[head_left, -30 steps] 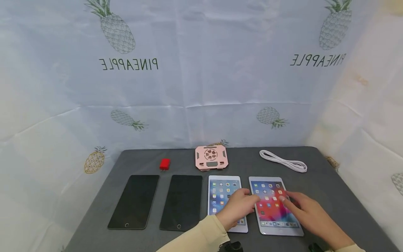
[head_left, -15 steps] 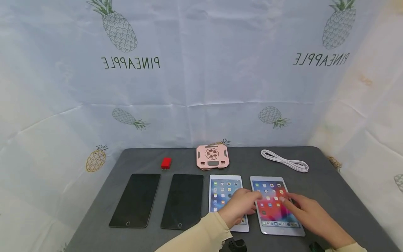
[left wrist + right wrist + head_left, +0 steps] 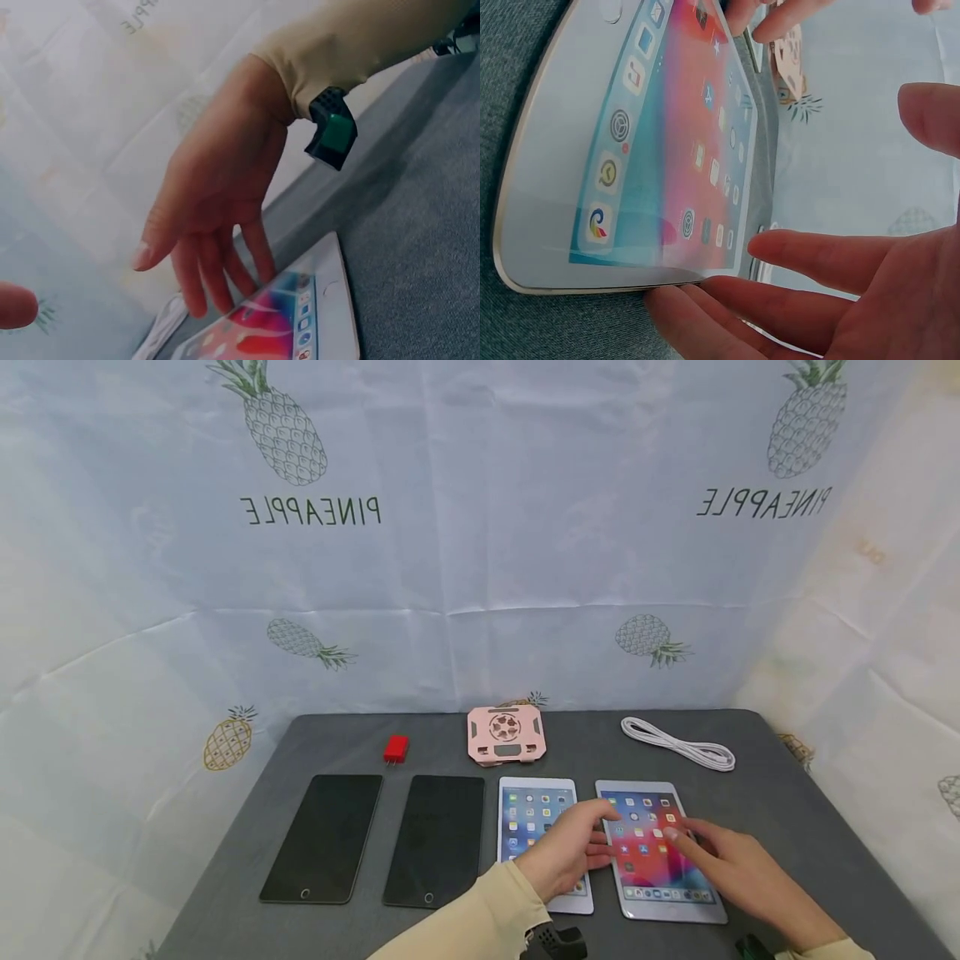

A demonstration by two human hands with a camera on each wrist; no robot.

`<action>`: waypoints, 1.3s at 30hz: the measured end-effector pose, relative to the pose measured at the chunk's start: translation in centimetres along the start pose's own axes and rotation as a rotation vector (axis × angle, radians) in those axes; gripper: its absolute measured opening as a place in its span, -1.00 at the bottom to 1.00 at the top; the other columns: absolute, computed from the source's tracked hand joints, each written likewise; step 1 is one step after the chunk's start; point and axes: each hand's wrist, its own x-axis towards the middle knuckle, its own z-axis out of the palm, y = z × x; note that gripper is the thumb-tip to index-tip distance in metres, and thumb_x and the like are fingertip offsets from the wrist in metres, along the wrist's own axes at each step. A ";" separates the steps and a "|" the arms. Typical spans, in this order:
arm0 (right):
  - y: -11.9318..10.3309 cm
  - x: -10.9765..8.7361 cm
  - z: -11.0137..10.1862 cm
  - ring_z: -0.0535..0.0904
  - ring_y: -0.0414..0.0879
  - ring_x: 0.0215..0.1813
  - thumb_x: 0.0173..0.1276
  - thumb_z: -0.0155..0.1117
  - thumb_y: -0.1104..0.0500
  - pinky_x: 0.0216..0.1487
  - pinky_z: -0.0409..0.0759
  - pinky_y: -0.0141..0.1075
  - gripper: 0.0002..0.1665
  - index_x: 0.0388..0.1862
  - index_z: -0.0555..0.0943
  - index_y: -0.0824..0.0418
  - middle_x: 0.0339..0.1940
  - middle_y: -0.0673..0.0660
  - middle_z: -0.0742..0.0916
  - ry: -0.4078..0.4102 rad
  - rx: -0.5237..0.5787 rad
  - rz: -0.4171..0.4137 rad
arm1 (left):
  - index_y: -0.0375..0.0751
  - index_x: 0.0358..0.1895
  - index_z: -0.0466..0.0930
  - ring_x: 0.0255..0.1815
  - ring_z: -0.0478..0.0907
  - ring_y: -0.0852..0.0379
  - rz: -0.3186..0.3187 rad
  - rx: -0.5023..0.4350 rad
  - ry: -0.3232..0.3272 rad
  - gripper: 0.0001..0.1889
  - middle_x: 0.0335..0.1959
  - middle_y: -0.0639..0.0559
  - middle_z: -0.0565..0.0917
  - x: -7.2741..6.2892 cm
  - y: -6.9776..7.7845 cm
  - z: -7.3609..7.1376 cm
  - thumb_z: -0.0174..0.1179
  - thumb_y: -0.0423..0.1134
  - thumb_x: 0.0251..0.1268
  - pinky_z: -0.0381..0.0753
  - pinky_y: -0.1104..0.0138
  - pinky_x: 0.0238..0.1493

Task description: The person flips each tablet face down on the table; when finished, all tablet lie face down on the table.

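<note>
A white tablet (image 3: 648,864) with a lit red and blue home screen lies flat on the table between both hands. My left hand (image 3: 562,852) reaches over a second lit white tablet (image 3: 523,810), its parted fingers at the first tablet's left edge and its thumb raised over the upper-left corner. On the other side my right hand (image 3: 742,868) has relaxed fingers along the right edge. Up close in the right wrist view, those fingers (image 3: 705,319) lie against the tablet's side, while the thumb (image 3: 934,116) stands apart, above the screen.
Two dark tablets (image 3: 322,839) lie side by side at the left. Behind the row are a red plug adapter (image 3: 396,748), a pink slotted plate-like object (image 3: 506,735) and a bundled white cable (image 3: 678,743). A pineapple-print cloth (image 3: 480,527) hangs behind the grey table.
My left thumb has lifted and the left fingers have spread apart at the tablet's edge. My right hand and the tablets stay in place; the view has shifted slightly.
</note>
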 end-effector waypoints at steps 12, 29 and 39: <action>-0.2 -0.1 0.1 0.74 0.18 0.20 0.60 0.06 -0.43 0.16 0.78 0.17 -0.01 0.53 0.47 0.39 0.31 0.39 0.73 0.012 0.050 -0.028 | -0.26 -0.11 0.62 -0.37 0.54 0.14 0.037 0.052 0.034 -0.75 -0.31 0.02 0.58 -0.1 0.4 -0.2 0.28 -0.16 0.27 0.63 0.46 -0.31; -2.2 0.0 0.6 0.78 0.09 0.18 0.67 0.11 -0.25 0.09 0.84 -0.02 -0.14 0.53 0.45 0.46 0.39 0.39 0.68 -0.055 0.334 -0.076 | -0.43 0.21 0.62 -0.12 0.86 -0.14 0.080 0.108 -0.077 -0.56 0.04 -0.13 0.70 -1.5 2.3 -1.2 0.20 -0.22 0.36 0.86 -0.02 -0.14; -2.6 0.1 0.6 0.75 0.13 0.26 0.68 0.10 -0.21 0.16 0.82 0.04 -0.15 0.55 0.43 0.47 0.43 0.41 0.66 -0.117 0.416 -0.098 | -0.42 0.21 0.64 -0.12 0.84 -0.12 0.137 0.125 -0.087 -0.57 0.06 -0.16 0.76 -2.4 2.9 -0.2 0.18 -0.23 0.39 0.87 0.03 -0.17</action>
